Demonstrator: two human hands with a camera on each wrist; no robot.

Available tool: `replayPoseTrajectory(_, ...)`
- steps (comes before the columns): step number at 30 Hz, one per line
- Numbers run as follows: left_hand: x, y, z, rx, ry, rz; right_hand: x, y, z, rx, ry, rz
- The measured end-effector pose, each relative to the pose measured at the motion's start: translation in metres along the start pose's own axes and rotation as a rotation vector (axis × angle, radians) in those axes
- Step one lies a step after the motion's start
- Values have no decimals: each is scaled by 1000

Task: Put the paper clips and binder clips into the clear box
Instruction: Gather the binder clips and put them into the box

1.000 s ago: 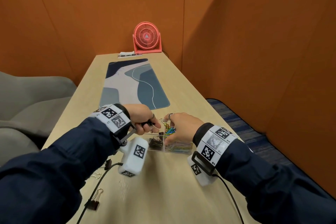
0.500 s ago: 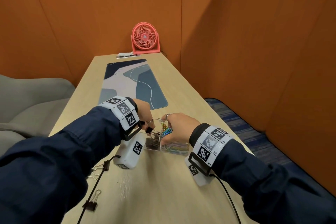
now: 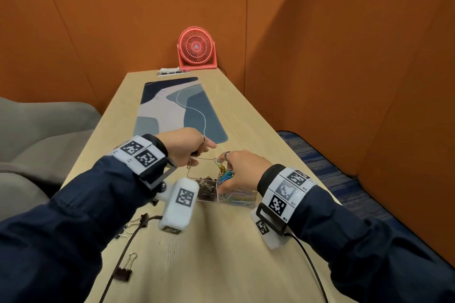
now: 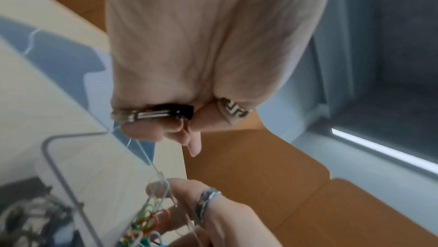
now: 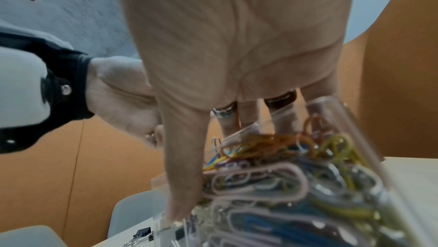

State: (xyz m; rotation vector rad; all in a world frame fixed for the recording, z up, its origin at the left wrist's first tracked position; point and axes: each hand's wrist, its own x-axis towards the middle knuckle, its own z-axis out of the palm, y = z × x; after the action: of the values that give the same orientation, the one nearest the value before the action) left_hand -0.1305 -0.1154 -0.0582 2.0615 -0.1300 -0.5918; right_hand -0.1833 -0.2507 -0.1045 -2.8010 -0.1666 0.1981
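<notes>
**While one hand steadies the box, the other brings a binder clip**

While the right hand point(image 3: 242, 167) grips the clear box point(image 3: 222, 188) with thumb and fingers point(image 5: 180, 157) narrow on its wall, coloured paper clips point(image 5: 272, 172) lie just under them. Left hand point(image 3: 183, 146) pinches a black binder clip point(image 4: 163, 113), fingers point(image 4: 189, 138) curled, above the box's far left corner. Against half a second ago, this hand is further from the box's divider. More binder clips point(image 3: 124, 269) lie on the table point(image 3: 221, 265), well apart.
</notes>
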Motion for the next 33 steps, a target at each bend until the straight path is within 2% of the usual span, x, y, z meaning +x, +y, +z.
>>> replayPoseTrajectory(4, 1, -12, -2, -207, -67, 153, 0, 0, -1, 1, -2, 2)
replayPoseTrajectory(9, 4, -32, -1, -110, 86, 299, -1, -1, -1, 10, 3, 9)
replayPoseTrajectory(13, 5, -44, 1, -181, 206, 372, -2, -1, 0, 16, 2, 9)
replayPoseTrajectory(19, 4, -55, 12, -219, 205, 479, -3, -2, -1, 19, -3, 12)
replayPoseTrajectory(22, 7, -60, 13, -96, 275, 535, -3, -2, -2, 20, 3, 16)
replayPoseTrajectory(24, 9, -64, 11, 12, 305, 553, -3, -2, -2, 21, 1, 17)
replayPoseTrajectory(27, 7, -68, 5, 88, 276, 557, -3, -2, -2, 10, -7, 23)
replayPoseTrajectory(30, -2, -72, -9, 85, 291, 545, -4, -5, -5, -32, -37, 30)
replayPoseTrajectory(33, -15, -75, -29, 38, 267, 490, -6, -12, -11, -216, -71, 39)
